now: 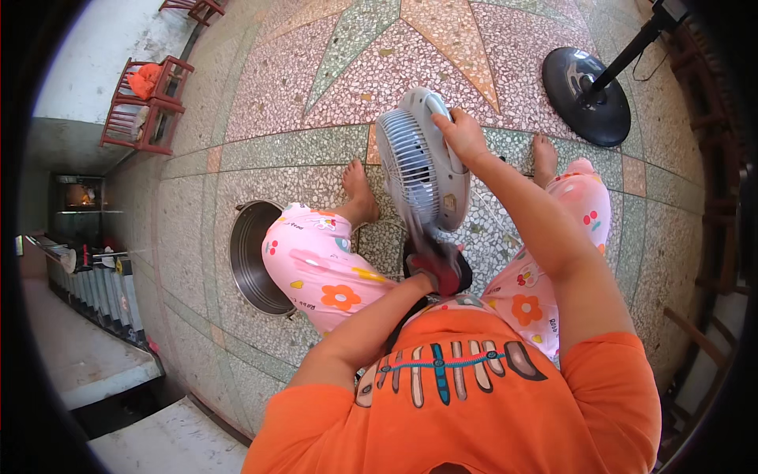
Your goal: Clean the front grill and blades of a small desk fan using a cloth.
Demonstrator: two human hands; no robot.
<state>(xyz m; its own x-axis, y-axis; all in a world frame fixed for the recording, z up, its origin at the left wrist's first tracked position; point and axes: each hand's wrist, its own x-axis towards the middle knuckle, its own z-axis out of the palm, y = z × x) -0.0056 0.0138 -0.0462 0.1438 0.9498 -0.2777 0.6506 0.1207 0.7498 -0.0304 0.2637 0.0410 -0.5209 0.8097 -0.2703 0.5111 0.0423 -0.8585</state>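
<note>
A white electric fan head [423, 160] with a round wire grille stands tilted on edge between my knees. My right hand [463, 135] grips the rim of its casing near the top. My left hand [435, 275] is low by my lap, just beneath the fan's lower edge. Dark red and black material [447, 266] covers most of that hand. Motion blur hides whether it is a glove or a cloth, and how the fingers are set. A blurred grey streak reaches from there to the grille.
A stainless steel basin [254, 260] sits on the terrazzo floor [284, 101] beside my left leg. Ahead to the right stands a black round pedestal base [586, 98] with a pole. Red wooden chairs [145, 106] line the left wall, one holding an orange bag [144, 81].
</note>
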